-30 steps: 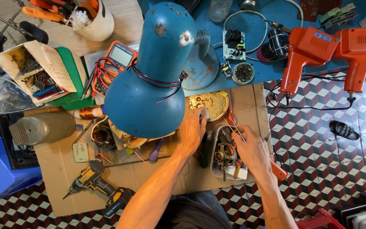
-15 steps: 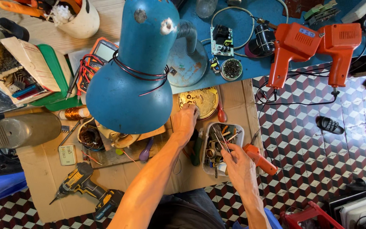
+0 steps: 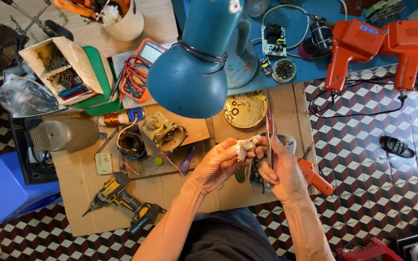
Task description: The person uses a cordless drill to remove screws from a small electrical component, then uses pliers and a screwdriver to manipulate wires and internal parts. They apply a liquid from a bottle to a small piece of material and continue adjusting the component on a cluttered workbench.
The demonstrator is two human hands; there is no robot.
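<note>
1. The left hand (image 3: 218, 162) pinches a small whitish wad (image 3: 244, 147), perhaps cloth or paper, between thumb and fingertips, raised above the cardboard-covered bench (image 3: 78, 193).
2. The right hand (image 3: 281, 169) is closed around thin metal tweezers (image 3: 269, 137), which stand upright out of the fist just right of the wad; whether they touch it cannot be told.
3. Directly beneath both hands lies a small tray of metal parts (image 3: 286, 142), mostly hidden by the fingers.
4. Just right of the right hand lies an orange-handled tool (image 3: 313, 176).
5. Just beyond the hands sits a round brass plate (image 3: 245, 110).
6. Left of the left hand lie a purple pick (image 3: 186, 163), a metal motor housing (image 3: 163, 129) and a copper-wound coil (image 3: 131, 144).
7. Further left and nearer the person lies a yellow-and-black cordless drill (image 3: 122, 198).
8. Above the hands hangs a blue desk lamp (image 3: 189, 72).
9. Far right, two orange soldering guns (image 3: 378, 48) rest at the blue table's edge.
</note>
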